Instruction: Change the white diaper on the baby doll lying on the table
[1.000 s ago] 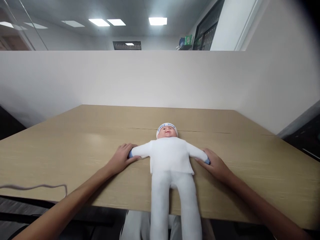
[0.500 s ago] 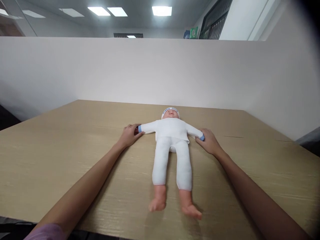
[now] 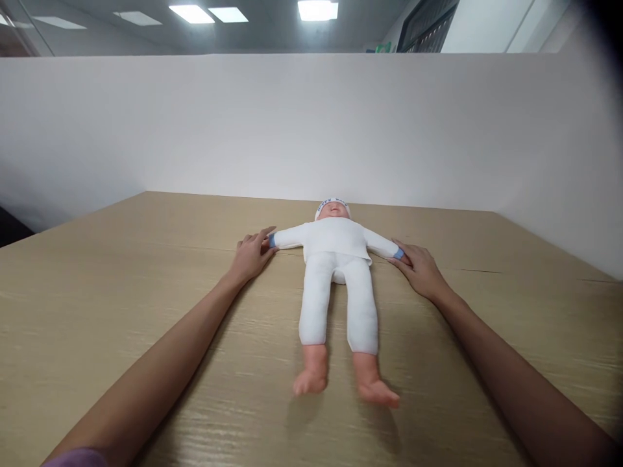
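Note:
A baby doll [image 3: 338,237] in a white top, white trousers and a white cap with dark lettering lies on its back on the wooden table, feet towards me. Both of its arms are stretched out sideways, and its sleeves end in blue cuffs. My left hand [image 3: 252,255] is closed around the doll's hand on the left, just past the cuff. On the other side, my right hand [image 3: 422,269] grips the doll's other hand, with my fingers by the blue cuff. The doll's hands are mostly hidden in my fingers. Its feet are bare.
The light wooden table [image 3: 146,272] reaches back to a white partition wall [image 3: 243,123], which also runs along the right side. Thin seams cross the tabletop. Ceiling lights [image 3: 318,10] show above the wall.
My right hand has shifted slightly to the right with the doll's arm, and its fingers look straighter. The view has tilted a little, so the doll sits slightly higher in it.

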### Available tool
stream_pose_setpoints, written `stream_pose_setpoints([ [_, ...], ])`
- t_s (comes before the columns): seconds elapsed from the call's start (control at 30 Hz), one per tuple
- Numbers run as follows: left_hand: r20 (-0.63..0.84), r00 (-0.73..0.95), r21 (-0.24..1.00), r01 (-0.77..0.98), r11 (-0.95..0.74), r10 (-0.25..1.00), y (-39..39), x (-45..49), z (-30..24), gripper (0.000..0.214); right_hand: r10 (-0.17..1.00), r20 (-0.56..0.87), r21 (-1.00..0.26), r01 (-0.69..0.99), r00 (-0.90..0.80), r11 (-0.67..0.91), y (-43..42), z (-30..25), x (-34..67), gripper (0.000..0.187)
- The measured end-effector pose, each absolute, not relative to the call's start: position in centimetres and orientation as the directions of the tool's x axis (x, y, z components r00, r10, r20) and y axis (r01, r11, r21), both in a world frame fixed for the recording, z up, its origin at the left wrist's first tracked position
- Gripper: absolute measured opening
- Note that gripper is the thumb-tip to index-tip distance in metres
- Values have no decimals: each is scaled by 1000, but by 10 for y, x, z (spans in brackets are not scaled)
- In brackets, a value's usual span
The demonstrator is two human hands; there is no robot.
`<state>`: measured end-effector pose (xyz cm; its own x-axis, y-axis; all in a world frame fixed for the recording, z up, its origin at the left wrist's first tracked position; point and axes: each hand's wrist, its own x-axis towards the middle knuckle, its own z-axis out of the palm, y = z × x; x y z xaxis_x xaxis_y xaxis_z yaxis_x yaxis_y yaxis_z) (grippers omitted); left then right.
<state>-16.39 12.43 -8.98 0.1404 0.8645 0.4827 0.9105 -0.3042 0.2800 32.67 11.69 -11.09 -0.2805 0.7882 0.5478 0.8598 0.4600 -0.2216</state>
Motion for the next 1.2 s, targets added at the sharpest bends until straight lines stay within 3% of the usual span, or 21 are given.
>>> stream_pose_setpoints([
  [0.17, 455, 166, 271, 910, -314, 875, 120, -163, -87, 47, 781, 562, -213, 864, -273, 456, 124, -122, 335, 61],
  [0.53, 520, 217, 266, 877, -399, 826, 121, -165, -89, 48, 807, 531, -277, 846, -259, 455, 126, -125, 337, 62],
  [0.73, 476, 233, 296, 865, -404, 848, 118, -165, -85, 47, 810, 535, -287, 849, -242, 443, 127, -127, 339, 68],
  [0.97, 523, 109, 317, 896, -312, 846, 87, -159, -83, 55, 766, 617, -314, 837, -178, 448, 92, -112, 320, 75],
  [1.1, 609, 45, 369, 868, -333, 792, 44, -145, -67, 36, 722, 676, -332, 814, -147, 476, 50, -96, 303, 63],
  [1.2, 675, 30, 398, 827, -398, 737, -8, -121, -46, 35, 707, 700, -377, 792, -95, 480, 2, -86, 284, 47],
])
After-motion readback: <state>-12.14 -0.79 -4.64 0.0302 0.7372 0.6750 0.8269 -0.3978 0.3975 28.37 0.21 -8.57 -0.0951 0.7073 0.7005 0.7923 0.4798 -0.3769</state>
